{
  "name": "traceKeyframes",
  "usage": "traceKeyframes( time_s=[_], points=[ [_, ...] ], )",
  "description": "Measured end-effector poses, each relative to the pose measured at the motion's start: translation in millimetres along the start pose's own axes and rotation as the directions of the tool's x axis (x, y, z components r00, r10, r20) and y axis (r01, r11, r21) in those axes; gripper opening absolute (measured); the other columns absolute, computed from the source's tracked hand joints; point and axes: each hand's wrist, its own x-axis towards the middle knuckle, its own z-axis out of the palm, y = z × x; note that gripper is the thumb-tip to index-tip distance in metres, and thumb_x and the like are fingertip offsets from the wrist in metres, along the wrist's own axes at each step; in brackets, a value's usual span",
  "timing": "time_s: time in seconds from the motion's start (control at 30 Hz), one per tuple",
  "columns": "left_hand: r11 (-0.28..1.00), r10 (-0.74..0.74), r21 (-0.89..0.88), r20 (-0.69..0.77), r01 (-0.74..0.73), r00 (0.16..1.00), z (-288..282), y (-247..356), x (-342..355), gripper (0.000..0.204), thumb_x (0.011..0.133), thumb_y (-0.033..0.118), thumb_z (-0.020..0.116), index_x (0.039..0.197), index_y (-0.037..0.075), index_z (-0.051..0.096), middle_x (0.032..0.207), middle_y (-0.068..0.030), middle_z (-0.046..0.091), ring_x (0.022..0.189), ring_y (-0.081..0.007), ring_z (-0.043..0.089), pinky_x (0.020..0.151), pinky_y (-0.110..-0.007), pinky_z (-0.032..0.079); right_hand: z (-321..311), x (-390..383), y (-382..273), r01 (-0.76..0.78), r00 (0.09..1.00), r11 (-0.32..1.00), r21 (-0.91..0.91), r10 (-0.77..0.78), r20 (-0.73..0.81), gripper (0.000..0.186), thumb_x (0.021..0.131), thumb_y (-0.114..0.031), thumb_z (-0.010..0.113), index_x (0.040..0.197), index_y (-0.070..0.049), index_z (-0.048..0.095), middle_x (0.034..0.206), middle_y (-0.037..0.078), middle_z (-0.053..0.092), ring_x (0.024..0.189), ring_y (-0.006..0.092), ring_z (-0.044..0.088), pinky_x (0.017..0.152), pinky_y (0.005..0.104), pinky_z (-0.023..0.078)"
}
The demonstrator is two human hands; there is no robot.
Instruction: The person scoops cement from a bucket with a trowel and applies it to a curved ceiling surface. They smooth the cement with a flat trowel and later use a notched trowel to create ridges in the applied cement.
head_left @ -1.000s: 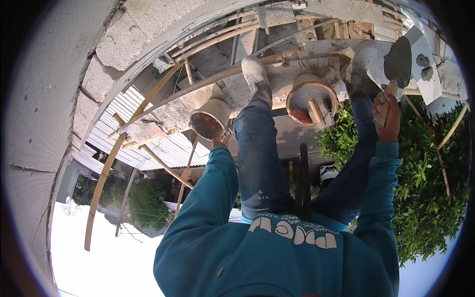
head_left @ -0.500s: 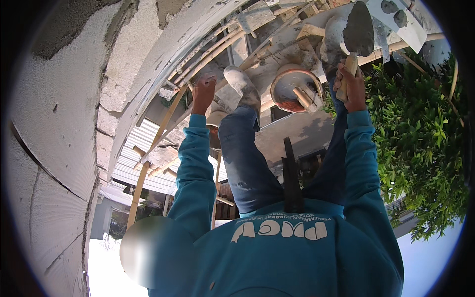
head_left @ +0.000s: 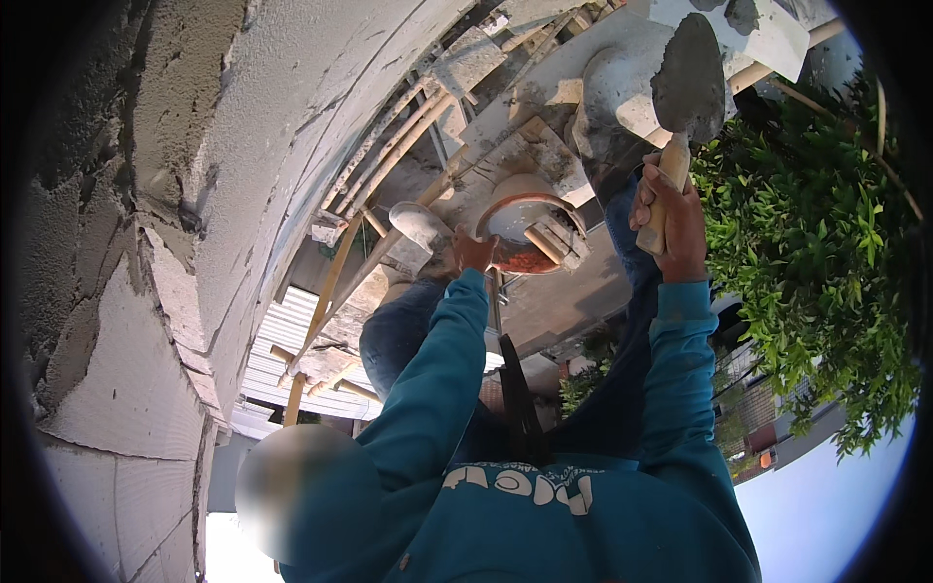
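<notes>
My right hand [head_left: 675,216] is wrapped around the wooden handle of a trowel [head_left: 688,78], whose pointed blade is coated with wet grey mortar. The blade points away from me. My left hand [head_left: 473,251] is at the near left rim of a reddish-brown bucket [head_left: 533,264], finger and thumb spread apart; whether they touch the rim is too small to tell. Inside the bucket are greyish contents and a tool with a wooden handle [head_left: 542,243]. The bucket stands on mortar-spattered boards between my feet.
To the left rises a block wall [head_left: 136,360], partly covered in grey plaster. Bamboo poles [head_left: 394,155] and boards lie beside it. A white board [head_left: 768,44] with mortar lumps is at the far right, above leafy branches [head_left: 797,262]. My white boot [head_left: 420,225] stands left of the bucket.
My left hand has moved right, from beside the poles to the bucket's rim. My right hand still grips the trowel. The view has shifted, with more of the plastered wall showing.
</notes>
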Motion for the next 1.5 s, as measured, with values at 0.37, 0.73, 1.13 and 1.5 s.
traceKeyframes(
  time_s=[0.37, 0.73, 1.13, 1.5],
  points=[
    [0.94, 0.018, -0.308, 0.477, 0.148, 0.879, -69, 14, 39, 0.04, 0.073, -0.001, 0.062, 0.113, -0.001, 0.065, 0.087, -0.007, 0.068, 0.077, -0.0168, 0.062, 0.07, -0.033, 0.05, -3, 7, -13, -0.059, 0.998, 0.998, -0.016, 0.06, 0.018, 0.03, 0.089, -0.016, 0.066, 0.109, -0.003, 0.05, 0.068, 0.002, 0.05, 0.047, 0.0104, 0.051, 0.043, 0.0259, 0.045],
    [0.855, 0.268, -0.502, 0.208, -0.133, 0.941, -214, 144, 17, 0.024, 0.077, 0.007, 0.064, 0.098, -0.005, 0.064, 0.083, -0.0059, 0.065, 0.074, -0.0144, 0.056, 0.067, -0.032, 0.046, -7, -33, -15, 0.092, 0.994, 0.955, 0.281, -0.102, 0.023, 0.024, 0.088, -0.012, 0.064, 0.107, -0.003, 0.052, 0.069, 0.004, 0.052, 0.048, 0.0129, 0.053, 0.042, 0.0281, 0.046],
    [0.846, 0.463, -0.41, 0.247, -0.342, 0.851, -230, 325, 9, 0.031, 0.081, 0.009, 0.059, 0.108, -0.005, 0.062, 0.098, -0.01, 0.067, 0.083, -0.0176, 0.063, 0.078, -0.031, 0.051, -116, -88, -103, 0.181, 0.94, 0.973, 0.144, -0.128, -0.315, 0.023, 0.085, -0.006, 0.061, 0.107, -0.004, 0.052, 0.066, 0.003, 0.051, 0.048, 0.0115, 0.047, 0.044, 0.0275, 0.04],
    [0.901, 0.431, -0.16, 0.442, -0.403, 0.787, -51, 478, 35, 0.042, 0.071, 0.015, 0.064, 0.11, -0.001, 0.066, 0.094, -0.0217, 0.069, 0.087, -0.03, 0.067, 0.077, -0.039, 0.052, -177, -24, -97, -0.011, 0.867, 0.917, -0.399, -0.19, -0.46, 0.026, 0.079, -0.008, 0.065, 0.102, -0.002, 0.056, 0.072, 0.005, 0.056, 0.052, 0.0114, 0.052, 0.044, 0.0279, 0.042]
  ],
)
